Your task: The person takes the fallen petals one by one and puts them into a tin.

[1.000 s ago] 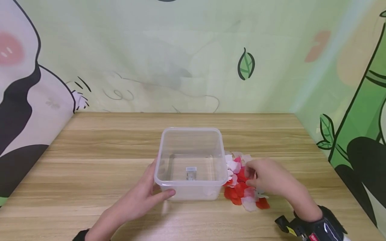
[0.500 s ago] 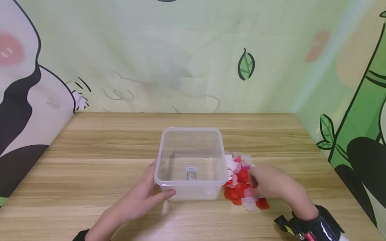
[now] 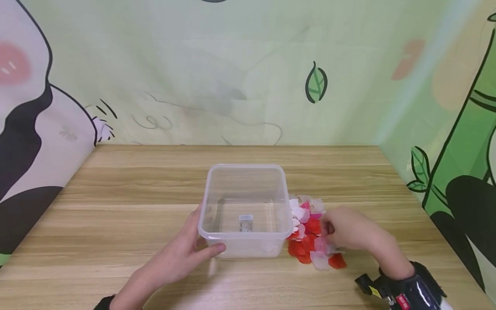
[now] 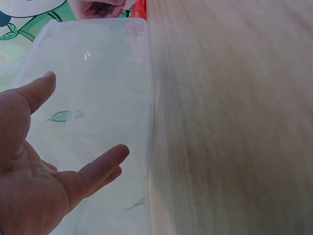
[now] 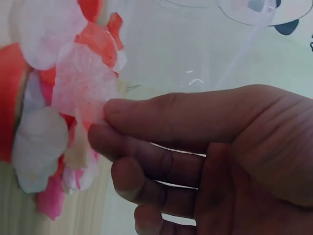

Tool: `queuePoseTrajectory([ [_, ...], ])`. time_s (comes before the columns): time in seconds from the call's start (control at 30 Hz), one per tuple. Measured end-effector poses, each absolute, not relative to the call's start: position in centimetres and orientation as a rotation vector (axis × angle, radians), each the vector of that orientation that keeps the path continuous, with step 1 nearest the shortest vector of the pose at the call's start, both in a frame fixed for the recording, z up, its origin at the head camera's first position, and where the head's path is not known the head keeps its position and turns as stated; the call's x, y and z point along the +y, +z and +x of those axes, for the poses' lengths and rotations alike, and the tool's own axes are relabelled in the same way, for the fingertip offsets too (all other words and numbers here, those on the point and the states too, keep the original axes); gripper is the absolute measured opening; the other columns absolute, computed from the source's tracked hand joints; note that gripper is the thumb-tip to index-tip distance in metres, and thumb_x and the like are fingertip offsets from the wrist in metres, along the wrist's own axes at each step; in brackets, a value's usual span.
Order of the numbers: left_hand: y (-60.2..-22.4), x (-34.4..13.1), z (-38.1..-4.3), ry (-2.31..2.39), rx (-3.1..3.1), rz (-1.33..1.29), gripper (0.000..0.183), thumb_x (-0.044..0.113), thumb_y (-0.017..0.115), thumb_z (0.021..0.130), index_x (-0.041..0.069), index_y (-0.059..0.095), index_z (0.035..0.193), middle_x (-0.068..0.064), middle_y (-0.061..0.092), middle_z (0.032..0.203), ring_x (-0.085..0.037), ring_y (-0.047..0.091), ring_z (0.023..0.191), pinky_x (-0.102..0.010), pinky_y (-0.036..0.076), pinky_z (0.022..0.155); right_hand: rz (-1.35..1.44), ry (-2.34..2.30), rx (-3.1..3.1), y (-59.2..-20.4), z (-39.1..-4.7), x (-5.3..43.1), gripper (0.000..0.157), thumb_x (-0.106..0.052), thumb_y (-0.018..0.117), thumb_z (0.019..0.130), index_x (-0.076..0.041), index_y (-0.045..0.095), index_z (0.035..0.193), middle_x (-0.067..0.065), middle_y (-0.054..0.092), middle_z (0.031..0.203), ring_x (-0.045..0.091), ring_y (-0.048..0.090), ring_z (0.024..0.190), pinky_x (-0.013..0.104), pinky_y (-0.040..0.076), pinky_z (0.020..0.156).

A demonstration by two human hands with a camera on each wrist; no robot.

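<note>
A clear square plastic box [image 3: 252,248] stands upright on the wooden table, its open top facing up. My left hand [image 3: 178,256] rests against its left front corner, thumb on the front wall. Seen in the left wrist view, the fingers [image 4: 105,166] are spread and nearly straight along the plastic. To the box's right lies a loose heap of red, pink and white artificial petals [image 3: 300,249]. My right hand [image 3: 352,228] is at the heap's right side. In the right wrist view, its thumb and forefinger pinch the edge of a pale pink petal [image 5: 80,78].
A small clear block-like piece [image 3: 246,223] shows at the box's base; I cannot tell whether it is inside. Printed cloth walls [image 3: 248,86] enclose the back and sides of the table [image 3: 147,181]. The right wrist wears a black device [image 3: 410,290].
My right hand dipped slightly into the petals, then rose a little and shifted right. Some petals near its fingertips moved slightly. The left hand and the box have stayed put.
</note>
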State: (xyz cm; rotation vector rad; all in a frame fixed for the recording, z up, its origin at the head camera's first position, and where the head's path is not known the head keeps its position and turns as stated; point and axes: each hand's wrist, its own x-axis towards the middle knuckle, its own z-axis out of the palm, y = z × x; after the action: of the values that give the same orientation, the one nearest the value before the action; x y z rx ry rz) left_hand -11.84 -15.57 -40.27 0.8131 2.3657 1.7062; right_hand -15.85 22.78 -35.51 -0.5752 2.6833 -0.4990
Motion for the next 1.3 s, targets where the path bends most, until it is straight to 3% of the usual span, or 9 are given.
queuePoseTrajectory([
  [0.33, -40.2, -15.5, -11.8, 1.727, 2.345, 0.831, 0.105, 0.008, 0.075, 0.095, 0.036, 0.003, 0.166, -0.011, 0.032, 0.151, -0.038, 0.057, 0.122, -0.038, 0.057, 0.093, -0.591, -0.575, 2.728, -34.3, -15.9, 22.8, 0.019, -0.004, 0.077, 0.087, -0.016, 0.063, 0.080, -0.004, 0.053, 0.069, 0.014, 0.050, 0.063, 0.030, 0.046, 0.057],
  [0.6, -40.2, -15.5, -11.8, 1.700, 2.380, 0.817, 0.105, 0.011, 0.075, 0.095, 0.037, 0.003, 0.166, -0.011, 0.033, 0.150, -0.031, 0.059, 0.120, -0.037, 0.058, 0.092, -0.609, -0.691, 2.848, -33.5, -15.9, 22.6, 0.010, -0.008, 0.077, 0.089, -0.013, 0.069, 0.088, -0.005, 0.057, 0.071, 0.014, 0.053, 0.065, 0.030, 0.050, 0.058],
  [0.83, -40.2, -15.6, -11.7, 1.691, 2.399, 0.840, 0.104, 0.013, 0.076, 0.095, 0.035, 0.004, 0.166, -0.011, 0.032, 0.151, -0.037, 0.056, 0.122, -0.038, 0.058, 0.092, -0.652, -0.832, 2.954, -32.8, -15.6, 22.3, 0.010, -0.007, 0.079, 0.089, -0.013, 0.070, 0.090, -0.005, 0.062, 0.077, 0.013, 0.055, 0.067, 0.028, 0.049, 0.054],
  [1.3, -40.1, -15.6, -11.7, 1.701, 2.378, 0.831, 0.104, 0.012, 0.075, 0.095, 0.036, 0.003, 0.166, -0.011, 0.031, 0.151, -0.037, 0.057, 0.122, -0.038, 0.057, 0.092, -0.652, -0.916, 2.952, -33.0, -15.1, 21.9, 0.014, -0.009, 0.074, 0.092, -0.011, 0.060, 0.094, -0.005, 0.060, 0.075, 0.012, 0.052, 0.054, 0.027, 0.047, 0.047],
])
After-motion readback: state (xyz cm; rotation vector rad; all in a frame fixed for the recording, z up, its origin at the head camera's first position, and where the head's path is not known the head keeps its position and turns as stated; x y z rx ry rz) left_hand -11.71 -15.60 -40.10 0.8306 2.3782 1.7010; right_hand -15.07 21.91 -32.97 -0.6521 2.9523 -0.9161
